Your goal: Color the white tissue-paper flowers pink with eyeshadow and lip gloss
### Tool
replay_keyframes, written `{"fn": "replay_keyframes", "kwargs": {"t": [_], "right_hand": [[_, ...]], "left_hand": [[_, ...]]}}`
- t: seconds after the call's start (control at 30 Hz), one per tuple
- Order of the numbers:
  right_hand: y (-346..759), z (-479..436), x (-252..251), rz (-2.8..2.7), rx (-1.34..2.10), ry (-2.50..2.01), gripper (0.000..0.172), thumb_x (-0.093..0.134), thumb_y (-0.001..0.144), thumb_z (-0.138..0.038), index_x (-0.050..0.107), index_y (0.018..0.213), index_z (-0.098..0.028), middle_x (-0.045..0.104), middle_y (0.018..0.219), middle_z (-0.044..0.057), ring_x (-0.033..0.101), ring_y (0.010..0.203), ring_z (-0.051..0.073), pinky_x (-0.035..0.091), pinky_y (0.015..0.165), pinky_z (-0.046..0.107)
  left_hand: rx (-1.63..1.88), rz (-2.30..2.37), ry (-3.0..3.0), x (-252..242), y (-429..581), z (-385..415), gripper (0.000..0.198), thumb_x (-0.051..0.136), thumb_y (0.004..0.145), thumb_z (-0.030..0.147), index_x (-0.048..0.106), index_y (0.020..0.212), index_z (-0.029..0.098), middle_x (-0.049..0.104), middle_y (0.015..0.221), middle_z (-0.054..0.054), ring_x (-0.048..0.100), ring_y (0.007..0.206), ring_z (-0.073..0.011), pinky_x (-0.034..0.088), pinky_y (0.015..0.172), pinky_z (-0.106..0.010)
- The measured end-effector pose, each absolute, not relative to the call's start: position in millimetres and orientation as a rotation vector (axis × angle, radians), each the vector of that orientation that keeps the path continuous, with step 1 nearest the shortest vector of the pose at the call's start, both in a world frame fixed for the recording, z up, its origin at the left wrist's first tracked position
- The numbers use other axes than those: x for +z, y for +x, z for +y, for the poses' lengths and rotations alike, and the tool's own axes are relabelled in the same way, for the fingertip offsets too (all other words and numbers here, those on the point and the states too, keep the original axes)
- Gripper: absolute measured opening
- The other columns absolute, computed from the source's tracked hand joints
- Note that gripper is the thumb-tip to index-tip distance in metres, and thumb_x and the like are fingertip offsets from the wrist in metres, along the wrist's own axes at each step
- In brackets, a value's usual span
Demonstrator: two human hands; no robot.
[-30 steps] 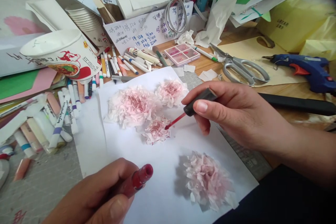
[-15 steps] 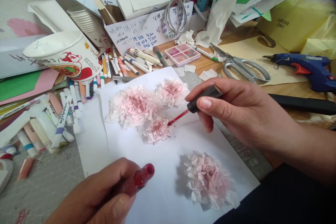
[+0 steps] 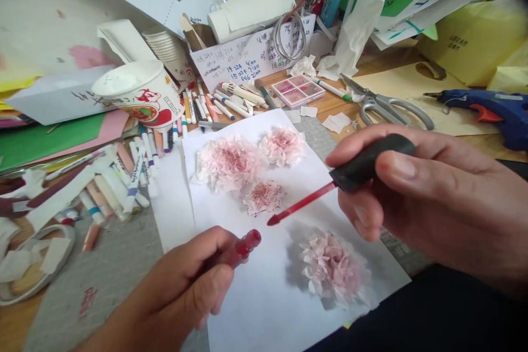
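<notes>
My right hand [image 3: 421, 198] pinches the black cap of a red applicator wand [image 3: 301, 205]. The wand's tip hangs above the white paper sheet [image 3: 256, 297], close to the mouth of a small red tube [image 3: 243, 248] that my left hand [image 3: 181, 297] grips. Several pink tissue flowers lie on the sheet: a large one [image 3: 226, 162], a smaller one [image 3: 282, 146], a small red-speckled one [image 3: 263, 197] and one nearer me [image 3: 334, 267].
Many markers [image 3: 132, 176] and pens lie at the left and back. An instant noodle cup [image 3: 142, 91] lies on its side. A pink makeup palette [image 3: 297, 91], scissors [image 3: 388, 107] and a blue glue gun [image 3: 490, 107] sit at the back right.
My right hand has lifted the wand off the speckled flower and brought it toward the tube in my left hand. The view has shifted, so everything sits further right.
</notes>
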State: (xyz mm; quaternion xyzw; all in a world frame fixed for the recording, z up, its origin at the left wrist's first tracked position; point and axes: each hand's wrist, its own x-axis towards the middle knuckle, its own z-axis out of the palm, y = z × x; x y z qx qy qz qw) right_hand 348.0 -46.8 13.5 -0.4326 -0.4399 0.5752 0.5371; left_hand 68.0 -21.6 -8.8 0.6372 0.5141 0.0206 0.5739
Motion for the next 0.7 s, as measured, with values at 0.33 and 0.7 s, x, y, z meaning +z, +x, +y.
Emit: {"fn": "replay_keyframes", "kwargs": {"t": [0.33,0.7], "right_hand": [[331,-59,7,-1.084,1.657,-0.964,0.018,0.070,0.087,-0.036,0.070,0.100,-0.023,0.062,0.065,-0.002,0.058,0.057,0.008,0.051,0.056,0.019],[319,-64,19,-1.826,1.363,-0.894,0.026,0.070,0.087,-0.026,0.074,0.110,-0.016,0.067,0.083,0.005,0.062,0.073,0.012,0.050,0.063,0.022]], "left_hand": [[0.154,1.100,1.485,-5,76,-25,0.045,0.051,0.087,0.065,0.060,0.084,0.022,0.046,0.061,0.006,0.039,0.054,-0.0111,0.031,0.049,-0.023],[0.177,0.818,1.728,-13,64,-25,0.028,0.058,0.091,0.051,0.062,0.086,0.024,0.054,0.071,0.005,0.047,0.063,-0.0126,0.037,0.058,-0.020]]}}
